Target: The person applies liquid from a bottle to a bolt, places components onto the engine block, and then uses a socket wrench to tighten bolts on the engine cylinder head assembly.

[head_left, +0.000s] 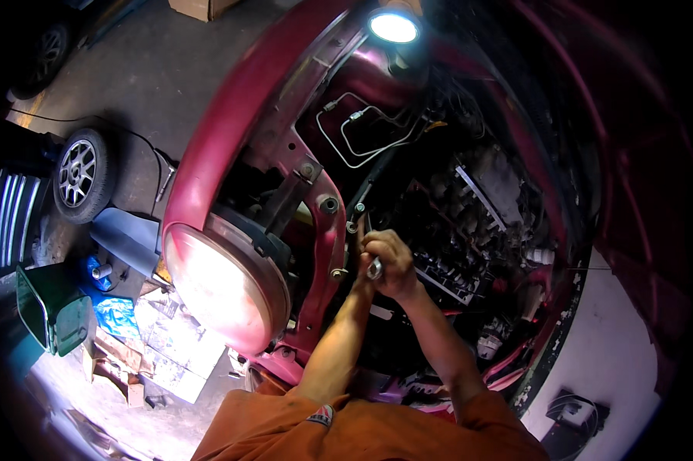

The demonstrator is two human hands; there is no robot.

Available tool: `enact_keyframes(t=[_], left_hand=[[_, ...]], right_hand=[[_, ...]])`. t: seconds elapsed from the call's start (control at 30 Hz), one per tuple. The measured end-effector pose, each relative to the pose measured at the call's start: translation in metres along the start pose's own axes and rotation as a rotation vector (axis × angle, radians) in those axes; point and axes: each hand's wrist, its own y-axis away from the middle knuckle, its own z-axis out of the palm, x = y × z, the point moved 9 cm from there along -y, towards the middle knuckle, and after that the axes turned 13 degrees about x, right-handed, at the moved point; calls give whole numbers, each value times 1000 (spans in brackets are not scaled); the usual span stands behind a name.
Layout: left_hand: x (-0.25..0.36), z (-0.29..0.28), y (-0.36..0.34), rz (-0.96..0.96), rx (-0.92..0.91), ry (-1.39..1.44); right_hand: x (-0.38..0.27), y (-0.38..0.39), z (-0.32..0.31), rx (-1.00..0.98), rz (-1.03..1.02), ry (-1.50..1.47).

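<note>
Both my hands are together inside the open engine bay of a dark red car. My right hand (pixel 393 260) is closed round a wrench, whose shiny ring end (pixel 375 269) sticks out of the fist toward me. Behind it, my left hand (pixel 363 240) reaches down beside a red metal body member (pixel 328 250). My right hand covers most of it, and its fingers cannot be made out. Just beyond the hands is a bright bolt head (pixel 360 207). To the right lies the engine (pixel 446 253), dark and partly opened up.
A lit lamp (pixel 393 28) hangs over the bay's far end. Thin bent metal pipes (pixel 354 138) cross beyond my hands. The headlight (pixel 225 288) sits on the left. On the floor are a loose wheel (pixel 83 175), a green bin (pixel 58 311) and flattened cardboard (pixel 173 349).
</note>
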Motion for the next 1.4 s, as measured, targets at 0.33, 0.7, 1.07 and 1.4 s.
enact_keyframes(t=[0.33,0.7,1.07,1.4], left_hand=[[67,46,-13,52,-90,-624],[51,42,-12,-31,-92,-593],[25,31,-3,95,-121,-230],[63,33,-11,-52,-5,-726]], right_hand=[[221,-34,-30,53,1262,-280],[172,-31,-22,208,990,-160],[7,-29,-8,2,-77,96],[184,-24,-18,177,1149,-330]])
